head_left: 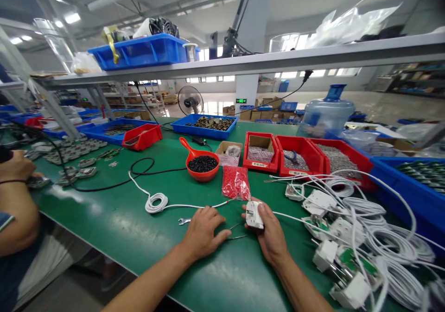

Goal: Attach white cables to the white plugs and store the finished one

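Note:
My right hand (273, 235) grips a white plug housing (255, 214) between thumb and fingers, its slotted face turned up. Left of it, my left hand (206, 232) is low over the green table, thumb and index finger apart. Two thin metal prongs, apparently tweezers (238, 237), stick out beside that thumb; their other end is hidden by the hand. A small open-end wrench (184, 220) lies just left of the hand. Behind both hands runs a white cable from a coil (156, 203); whether it joins the held housing is hard to see.
An orange ladle (202, 173) of black pieces and a bag of red pieces (236, 182) lie ahead. Red bins (299, 167) stand behind. White cables with plug housings (342, 251) crowd the right. A co-worker's arm (17, 205) is at left; a shelf (222, 66) spans above.

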The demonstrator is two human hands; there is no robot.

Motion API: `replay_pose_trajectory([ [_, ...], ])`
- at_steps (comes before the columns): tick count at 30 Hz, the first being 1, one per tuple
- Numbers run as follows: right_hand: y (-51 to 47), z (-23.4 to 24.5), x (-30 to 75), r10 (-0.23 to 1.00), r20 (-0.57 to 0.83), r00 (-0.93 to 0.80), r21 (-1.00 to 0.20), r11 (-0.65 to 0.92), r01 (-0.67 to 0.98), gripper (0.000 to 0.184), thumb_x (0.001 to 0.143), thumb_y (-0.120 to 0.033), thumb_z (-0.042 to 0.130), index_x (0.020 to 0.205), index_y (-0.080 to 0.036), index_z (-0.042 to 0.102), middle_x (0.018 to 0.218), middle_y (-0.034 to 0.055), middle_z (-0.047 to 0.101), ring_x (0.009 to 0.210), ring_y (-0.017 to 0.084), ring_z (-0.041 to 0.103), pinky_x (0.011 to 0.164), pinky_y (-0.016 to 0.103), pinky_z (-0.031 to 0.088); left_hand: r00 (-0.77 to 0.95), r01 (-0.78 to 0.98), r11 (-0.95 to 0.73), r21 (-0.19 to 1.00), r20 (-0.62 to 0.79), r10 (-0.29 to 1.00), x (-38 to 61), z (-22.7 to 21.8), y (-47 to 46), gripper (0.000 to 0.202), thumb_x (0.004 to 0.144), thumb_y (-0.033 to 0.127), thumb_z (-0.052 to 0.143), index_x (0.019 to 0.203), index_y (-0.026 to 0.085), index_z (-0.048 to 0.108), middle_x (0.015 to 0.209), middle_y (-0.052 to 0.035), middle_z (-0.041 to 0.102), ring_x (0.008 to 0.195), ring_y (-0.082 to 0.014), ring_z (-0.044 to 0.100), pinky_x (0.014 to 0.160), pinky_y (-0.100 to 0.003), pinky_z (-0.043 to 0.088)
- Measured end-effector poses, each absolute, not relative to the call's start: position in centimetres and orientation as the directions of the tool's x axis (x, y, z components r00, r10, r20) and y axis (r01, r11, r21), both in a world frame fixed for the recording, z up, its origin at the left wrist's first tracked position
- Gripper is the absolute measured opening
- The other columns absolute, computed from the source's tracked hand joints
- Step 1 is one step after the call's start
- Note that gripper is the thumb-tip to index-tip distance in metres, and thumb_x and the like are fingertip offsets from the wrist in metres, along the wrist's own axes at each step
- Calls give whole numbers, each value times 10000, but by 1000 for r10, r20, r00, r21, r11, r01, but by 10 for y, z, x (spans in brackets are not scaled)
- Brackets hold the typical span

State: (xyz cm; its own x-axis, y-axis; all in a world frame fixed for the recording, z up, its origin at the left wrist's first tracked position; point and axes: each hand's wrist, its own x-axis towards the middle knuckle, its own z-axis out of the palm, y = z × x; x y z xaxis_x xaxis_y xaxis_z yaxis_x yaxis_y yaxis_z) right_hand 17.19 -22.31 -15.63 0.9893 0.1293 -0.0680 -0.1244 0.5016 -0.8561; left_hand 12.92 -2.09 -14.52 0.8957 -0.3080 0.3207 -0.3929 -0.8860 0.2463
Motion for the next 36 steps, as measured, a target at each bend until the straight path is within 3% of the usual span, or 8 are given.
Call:
replay_pose_trajectory([
  [4,-223,-158,171,159,-74,984,-846,512,-146,567,818,-554,644,1264,-230,515,977,56,692,806,233,674,571,290,548,935,-256,-905,339,324,-143,171,-139,-35,283,861,378,627,1105,234,627,1022,-52,590,984,-212,492,842,-315,371],
  [8,-224,-159,173,167,-66,984,-834,532,-146,548,830,-524,650,1262,-216,512,1020,68,675,848,233,665,600,294,550,943,-244,-890,385,309,-124,200,-146,-48,95,849,274,631,844,189,672,887,-44,612,903,-191,532,793,-279,381],
  [10,-225,-161,174,161,-58,985,-826,546,-138,513,829,-493,664,1241,-221,524,1034,65,669,865,226,657,619,293,548,943,-244,-867,433,316,-107,204,-148,-51,138,889,239,562,808,171,651,848,-33,621,834,-164,555,742,-249,387],
  [14,-226,-162,176,167,-33,985,-807,577,-125,448,814,-457,692,1175,-224,564,1037,59,665,877,215,644,687,306,539,944,-244,-799,550,322,-67,200,-142,-49,221,948,246,439,912,168,642,764,4,640,696,-120,577,660,-203,402],
  [17,-226,-162,176,172,-21,985,-790,601,-122,421,820,-426,694,1166,-224,566,1045,59,655,893,216,637,724,323,533,946,-264,-702,661,321,-52,193,-133,-48,232,936,286,463,978,192,671,818,16,673,718,-109,597,675,-186,423],
  [21,-227,-161,176,195,-18,981,-765,629,-139,389,814,-384,710,1138,-224,567,1034,52,654,889,204,635,747,322,528,955,-249,-545,800,297,0,184,-125,-55,178,855,277,563,858,169,703,797,2,677,704,-118,584,650,-192,414],
  [36,-225,-162,178,260,15,965,-719,674,-171,344,829,-353,701,1097,-190,561,976,65,682,826,201,643,748,313,495,977,-204,-374,905,214,-15,178,-123,-74,184,827,276,570,778,143,689,707,2,663,655,-114,567,624,-190,399],
])
